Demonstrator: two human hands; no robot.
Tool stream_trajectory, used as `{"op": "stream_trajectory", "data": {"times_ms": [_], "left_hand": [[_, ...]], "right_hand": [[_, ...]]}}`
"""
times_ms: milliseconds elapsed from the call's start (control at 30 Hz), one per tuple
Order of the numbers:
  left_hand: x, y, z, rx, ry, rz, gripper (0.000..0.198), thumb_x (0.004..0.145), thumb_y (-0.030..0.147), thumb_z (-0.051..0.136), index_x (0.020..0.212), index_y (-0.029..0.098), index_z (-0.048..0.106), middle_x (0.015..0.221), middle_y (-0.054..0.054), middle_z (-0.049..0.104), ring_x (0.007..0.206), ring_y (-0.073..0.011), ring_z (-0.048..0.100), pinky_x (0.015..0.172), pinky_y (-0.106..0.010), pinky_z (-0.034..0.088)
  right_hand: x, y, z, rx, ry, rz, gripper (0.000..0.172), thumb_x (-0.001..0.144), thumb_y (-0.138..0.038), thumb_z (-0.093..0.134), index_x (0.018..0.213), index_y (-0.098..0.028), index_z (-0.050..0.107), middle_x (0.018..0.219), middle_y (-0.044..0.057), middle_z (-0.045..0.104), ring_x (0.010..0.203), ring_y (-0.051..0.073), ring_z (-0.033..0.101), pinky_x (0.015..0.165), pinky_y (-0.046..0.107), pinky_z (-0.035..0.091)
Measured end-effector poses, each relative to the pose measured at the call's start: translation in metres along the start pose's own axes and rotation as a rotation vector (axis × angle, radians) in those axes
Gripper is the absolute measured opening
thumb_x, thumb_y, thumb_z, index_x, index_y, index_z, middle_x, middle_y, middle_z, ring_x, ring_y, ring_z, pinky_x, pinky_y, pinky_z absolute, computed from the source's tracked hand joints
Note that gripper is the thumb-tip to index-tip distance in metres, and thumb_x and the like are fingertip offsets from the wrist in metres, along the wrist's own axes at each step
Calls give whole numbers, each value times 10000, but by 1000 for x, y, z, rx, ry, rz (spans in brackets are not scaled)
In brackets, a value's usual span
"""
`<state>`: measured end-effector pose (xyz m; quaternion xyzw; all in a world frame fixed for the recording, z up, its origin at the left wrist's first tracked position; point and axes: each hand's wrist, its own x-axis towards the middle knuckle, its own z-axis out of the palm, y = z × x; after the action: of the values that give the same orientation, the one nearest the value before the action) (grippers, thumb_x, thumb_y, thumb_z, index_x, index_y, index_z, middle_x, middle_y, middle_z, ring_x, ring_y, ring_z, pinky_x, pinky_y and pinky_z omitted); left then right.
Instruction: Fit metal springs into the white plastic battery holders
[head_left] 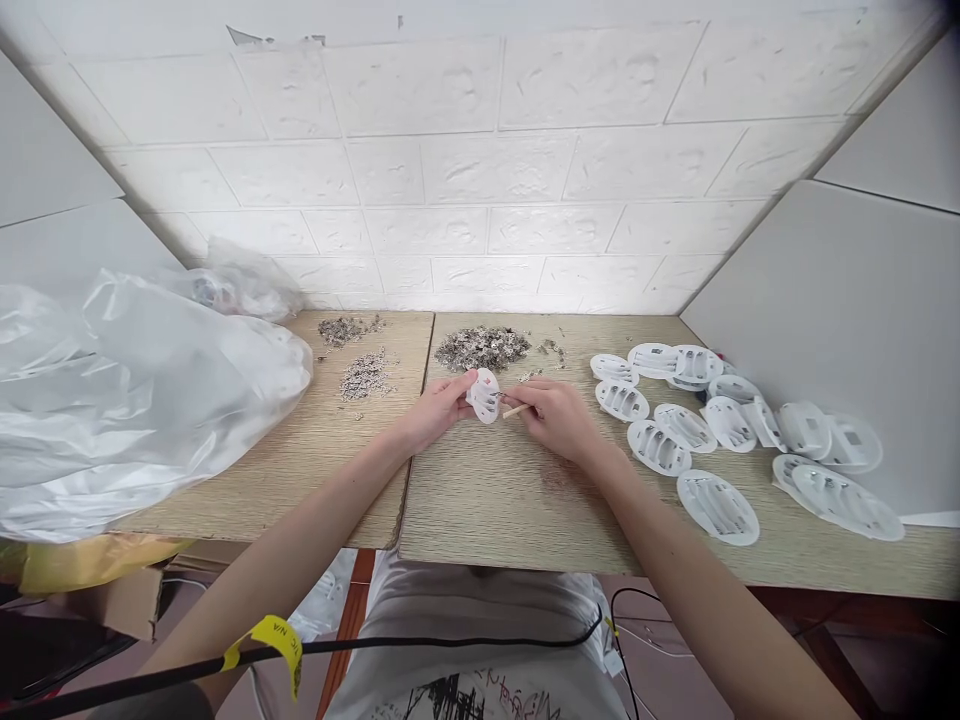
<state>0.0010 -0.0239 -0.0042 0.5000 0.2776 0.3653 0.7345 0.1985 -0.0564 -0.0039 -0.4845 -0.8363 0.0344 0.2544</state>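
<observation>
The left hand pinches a white shell; the right hand grips, seemingly, a thin stick that could slip off it.

Table carries bag, scrap heaps — white shells.

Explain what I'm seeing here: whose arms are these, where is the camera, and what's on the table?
No machine here: one camera sits on a person's head, looking down at their own two bare arms. The left hand holds a white plastic piece; the right hand pinches a thin stick pointed at it. On the wooden table lie heaps of small grey bits, a spread of similar oval white parts to the right, and a big clear plastic bag to the left.
</observation>
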Motion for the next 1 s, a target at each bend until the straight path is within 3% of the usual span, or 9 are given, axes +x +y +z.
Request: {"op": "stream_trajectory", "data": {"times_ms": [1000], "left_hand": [[-1,0,0,16,1,-15,445,785,543,632,910,120,692,983,-114,698,975,-220,618,919,-366,450]], "right_hand": [[0,-1,-5,65,-19,-1,276,838,-82,455,857,-175,714,781,55,707,693,170,592,616,261,369]]}}
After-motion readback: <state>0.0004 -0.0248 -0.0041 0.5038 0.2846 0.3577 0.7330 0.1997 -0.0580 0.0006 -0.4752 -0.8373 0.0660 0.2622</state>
